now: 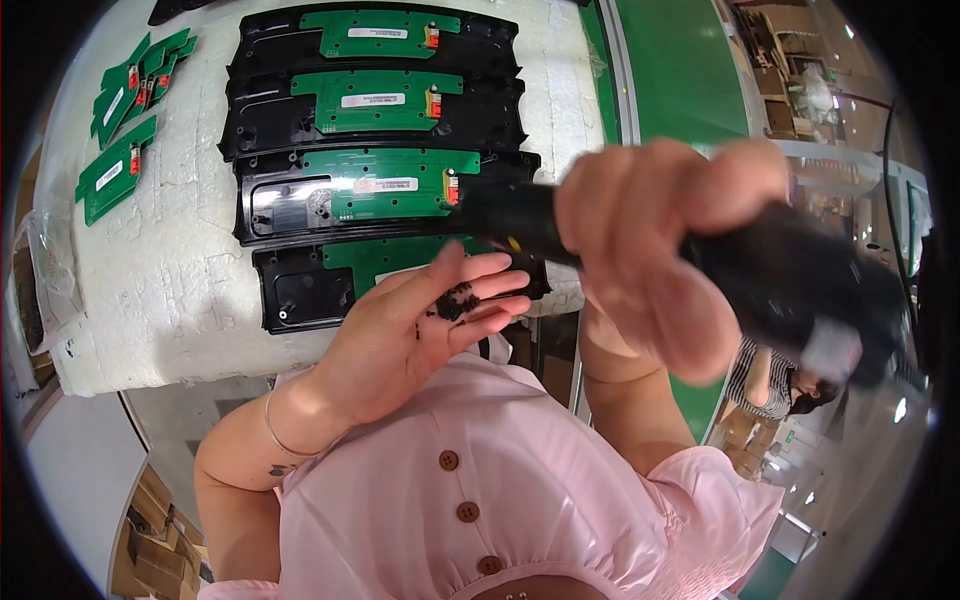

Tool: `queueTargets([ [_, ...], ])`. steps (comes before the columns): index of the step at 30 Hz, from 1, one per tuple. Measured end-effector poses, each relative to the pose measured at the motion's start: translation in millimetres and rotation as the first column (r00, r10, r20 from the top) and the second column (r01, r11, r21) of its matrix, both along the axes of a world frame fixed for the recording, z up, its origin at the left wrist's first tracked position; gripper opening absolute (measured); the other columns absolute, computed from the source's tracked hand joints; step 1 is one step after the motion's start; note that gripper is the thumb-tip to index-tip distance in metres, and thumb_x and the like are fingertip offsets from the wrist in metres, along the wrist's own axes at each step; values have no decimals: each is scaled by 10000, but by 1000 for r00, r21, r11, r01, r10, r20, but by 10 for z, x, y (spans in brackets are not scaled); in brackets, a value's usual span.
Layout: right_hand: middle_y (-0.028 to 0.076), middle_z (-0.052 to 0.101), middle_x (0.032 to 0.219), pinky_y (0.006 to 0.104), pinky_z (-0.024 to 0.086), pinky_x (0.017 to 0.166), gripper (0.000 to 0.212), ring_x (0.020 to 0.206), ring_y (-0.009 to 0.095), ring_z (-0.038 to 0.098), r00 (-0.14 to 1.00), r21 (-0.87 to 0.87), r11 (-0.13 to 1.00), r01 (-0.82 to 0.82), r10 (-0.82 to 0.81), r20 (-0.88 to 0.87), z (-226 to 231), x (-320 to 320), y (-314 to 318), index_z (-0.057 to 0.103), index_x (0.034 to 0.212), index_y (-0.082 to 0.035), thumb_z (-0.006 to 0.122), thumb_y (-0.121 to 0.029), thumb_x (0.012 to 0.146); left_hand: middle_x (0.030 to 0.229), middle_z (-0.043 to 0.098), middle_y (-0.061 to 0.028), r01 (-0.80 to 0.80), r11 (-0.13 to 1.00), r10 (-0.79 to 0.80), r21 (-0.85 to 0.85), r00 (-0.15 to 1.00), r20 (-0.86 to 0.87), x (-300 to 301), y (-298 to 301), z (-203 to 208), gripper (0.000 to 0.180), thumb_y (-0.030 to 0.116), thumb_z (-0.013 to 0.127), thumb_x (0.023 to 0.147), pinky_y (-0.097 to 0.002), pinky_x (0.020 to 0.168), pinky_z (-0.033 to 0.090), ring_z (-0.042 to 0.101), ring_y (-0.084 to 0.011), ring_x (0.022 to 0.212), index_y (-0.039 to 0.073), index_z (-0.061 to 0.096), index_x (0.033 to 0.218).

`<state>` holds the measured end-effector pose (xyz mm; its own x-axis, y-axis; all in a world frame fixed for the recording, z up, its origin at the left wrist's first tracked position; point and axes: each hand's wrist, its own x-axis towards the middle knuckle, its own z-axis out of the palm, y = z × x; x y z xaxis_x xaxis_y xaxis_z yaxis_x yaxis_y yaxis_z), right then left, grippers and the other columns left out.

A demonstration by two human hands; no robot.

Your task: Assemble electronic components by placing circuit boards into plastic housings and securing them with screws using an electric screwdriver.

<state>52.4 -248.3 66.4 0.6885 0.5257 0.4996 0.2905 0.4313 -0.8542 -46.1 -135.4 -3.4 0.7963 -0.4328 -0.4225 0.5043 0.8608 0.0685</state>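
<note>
My right hand [650,250] is wrapped round a black powered screwdriver [800,290], blurred by motion. Its front end points left, toward the red connector at the right of a green circuit board [385,185] in a black plastic housing [290,205]. Whether the tip touches anything I cannot tell. My left hand [400,335] lies palm up with fingers spread and slightly curled, carrying a small heap of tiny black screws [457,303]. It partly covers the nearest housing [305,290] and that housing's green board [340,252].
Two more housings with green boards, one [375,105] behind the other, stand farther back in the row. Loose green boards [125,95] lie at left on the white foam-topped table [180,270]. A person in a striped top [760,385] is at the far right, near cardboard boxes.
</note>
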Motion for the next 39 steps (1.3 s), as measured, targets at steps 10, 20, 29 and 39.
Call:
queueTargets([
  [10, 32, 412, 567, 282, 344, 482, 274, 471, 117, 379, 996, -117, 993, 25, -35, -83, -137, 112, 71, 406, 939, -36, 435, -27, 667, 900, 610, -137, 73, 978, -100, 194, 985, 138, -100, 73, -51, 247, 166, 412, 924, -273, 732, 518, 620, -223, 842, -18, 477, 1075],
  [20, 49, 419, 568, 275, 343, 465, 225, 458, 118, 365, 995, -287, 954, 87, -69, 74, -154, 151, 120, 379, 875, -33, 485, -25, 677, 910, 605, -85, -53, 971, 35, 234, 996, 81, -95, 89, -34, 171, 100, 556, 851, -240, 749, 499, 599, -156, 831, -4, 579, 985],
  [29, -39, 569, 565, 183, 474, 562, 237, 476, 50, 542, 971, -61, 969, -238, 236, -44, 567, -5, -293, 472, 820, -97, 632, -49, 652, 880, 600, -56, -170, 981, 167, 89, 985, 41, -21, 111, -94, 162, 146, 547, 863, -186, 684, 499, 588, -96, 765, 23, 572, 965],
  [39, -26, 548, 529, 165, 478, 489, 278, 459, 57, 543, 968, 380, 891, -249, 238, 76, 232, -23, -156, 472, 829, -100, 661, -38, 634, 929, 593, -84, -116, 989, 128, -94, 983, 131, 40, 41, -109, 268, 263, 498, 891, -200, 718, 492, 587, -119, 808, 19, 560, 982],
])
